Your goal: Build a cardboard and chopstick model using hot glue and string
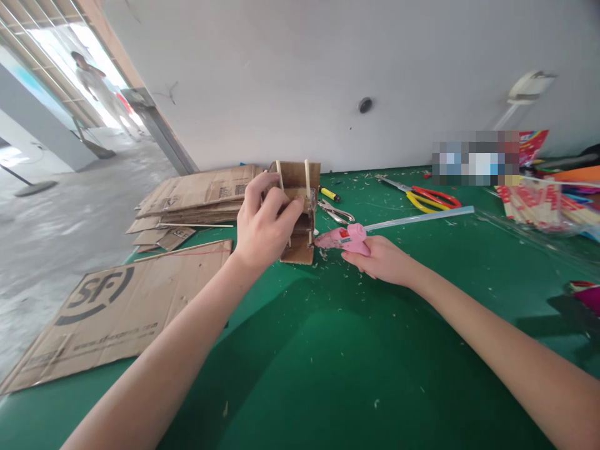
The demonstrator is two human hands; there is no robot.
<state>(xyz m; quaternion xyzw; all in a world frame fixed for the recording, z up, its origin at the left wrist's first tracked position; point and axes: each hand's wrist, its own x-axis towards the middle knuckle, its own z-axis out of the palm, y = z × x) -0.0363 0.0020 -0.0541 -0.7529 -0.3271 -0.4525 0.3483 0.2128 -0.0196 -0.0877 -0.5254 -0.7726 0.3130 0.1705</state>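
Observation:
My left hand grips a small cardboard model that stands on the green table; two pale sticks rise from its top. My fingers wrap over its left and upper side. My right hand is closed on a pink glue gun, which lies low on the table. Its nozzle points left at the base of the model, and a clear glue stick juts out of its back to the right.
Flat cardboard sheets and a stack lie at the left. Behind the model are pliers, a yellow tool and red-and-yellow scissors. Packets of sticks sit far right. A person stands in the distance.

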